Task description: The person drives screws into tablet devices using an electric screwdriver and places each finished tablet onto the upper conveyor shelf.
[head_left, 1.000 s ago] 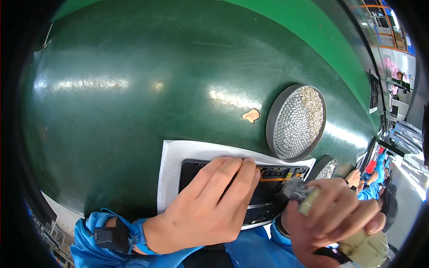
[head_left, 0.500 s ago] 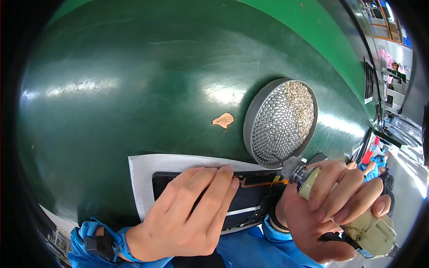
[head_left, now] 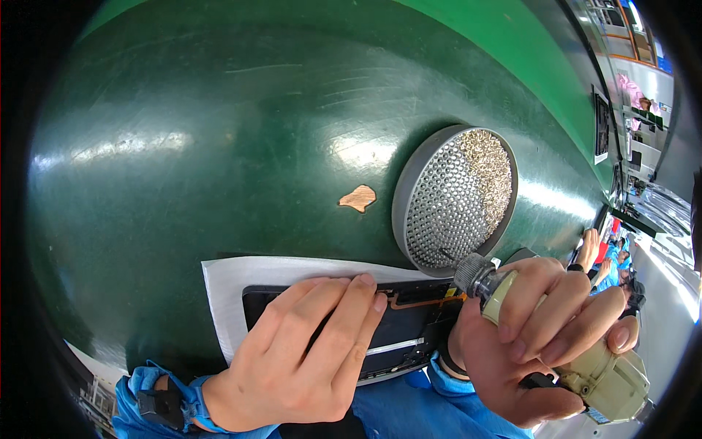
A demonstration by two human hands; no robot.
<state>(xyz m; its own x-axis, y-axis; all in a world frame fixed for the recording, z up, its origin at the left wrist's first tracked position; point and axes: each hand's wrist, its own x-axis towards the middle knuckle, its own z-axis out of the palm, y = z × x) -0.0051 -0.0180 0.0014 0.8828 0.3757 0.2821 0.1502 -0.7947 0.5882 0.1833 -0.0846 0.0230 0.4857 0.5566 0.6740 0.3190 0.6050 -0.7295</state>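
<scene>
My right hand (head_left: 541,329) is wrapped around a pale yellow-green electric screwdriver (head_left: 603,380). The driver's grey knurled nose (head_left: 472,274) is at the near rim of a round grey dish (head_left: 406,238), its thin bit pointing over the perforated plate inside. Small brass-coloured screws (head_left: 488,164) are heaped on the dish's right side. My left hand (head_left: 292,358) lies with fingers stretched across a black, opened flat device (head_left: 398,329), fingertips by its far edge. An orange ribbon strip and a silver bar show in the device; the left hand covers part of it.
White sheet material (head_left: 223,293) lies under the device. A small wood-patterned piece (head_left: 358,198) rests on the green table (head_left: 219,183) left of the dish. At the far right are another person's hand (head_left: 587,249), people in blue and a dark flat panel (head_left: 600,124).
The screwdriver's nose has shifted slightly left and up, and its bit now shows over the dish. The other person's hand at the right has risen. My left hand stays on the device.
</scene>
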